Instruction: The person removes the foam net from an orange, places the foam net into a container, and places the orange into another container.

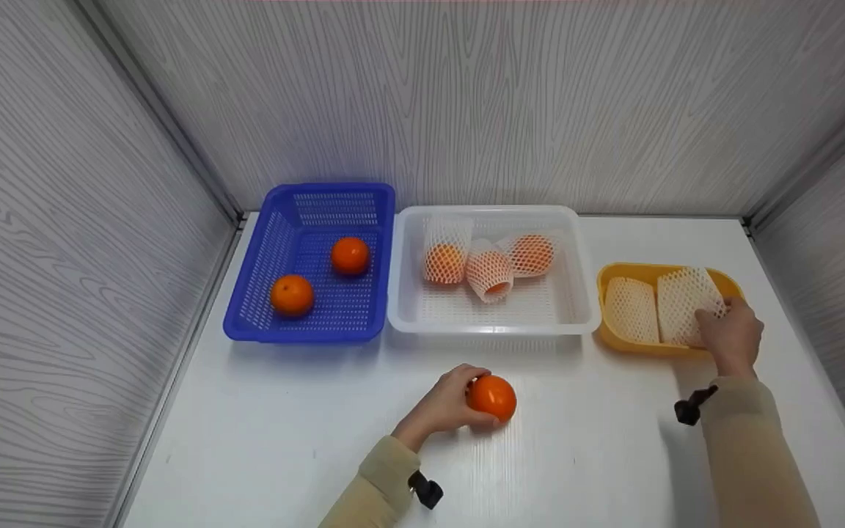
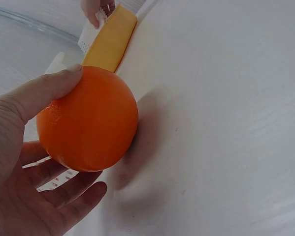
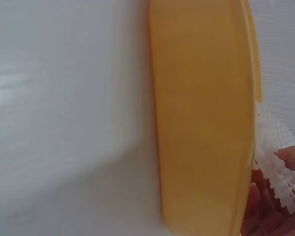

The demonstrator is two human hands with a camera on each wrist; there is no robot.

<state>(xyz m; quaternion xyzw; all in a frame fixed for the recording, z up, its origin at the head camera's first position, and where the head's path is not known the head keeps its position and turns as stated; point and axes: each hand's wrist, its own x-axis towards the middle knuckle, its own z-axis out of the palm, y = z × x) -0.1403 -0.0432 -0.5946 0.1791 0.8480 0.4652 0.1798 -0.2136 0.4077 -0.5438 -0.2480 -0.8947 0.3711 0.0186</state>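
My left hand [image 1: 452, 403] holds an orange [image 1: 494, 400] low over the white table, thumb on one side and fingers curled round the other. In the left wrist view the same orange [image 2: 88, 120] shows between thumb and fingers. At the right, my right hand [image 1: 734, 334] pinches a white foam net sleeve [image 1: 686, 301] at the yellow basket [image 1: 624, 341]. The right wrist view shows the sleeve's mesh edge [image 3: 280, 172] between thumb and fingers, beside the basket's wall [image 3: 204, 118]. Another foam net [image 1: 631, 308] lies in the basket's left part.
A blue basket [image 1: 305, 336] at the left contains two bare oranges [image 1: 350, 256]. Beside it, a white basket [image 1: 496, 327] holds three net-covered oranges [image 1: 489, 270]. Panel walls [image 1: 466, 103] enclose the table [image 1: 283, 440] at the back and both sides.
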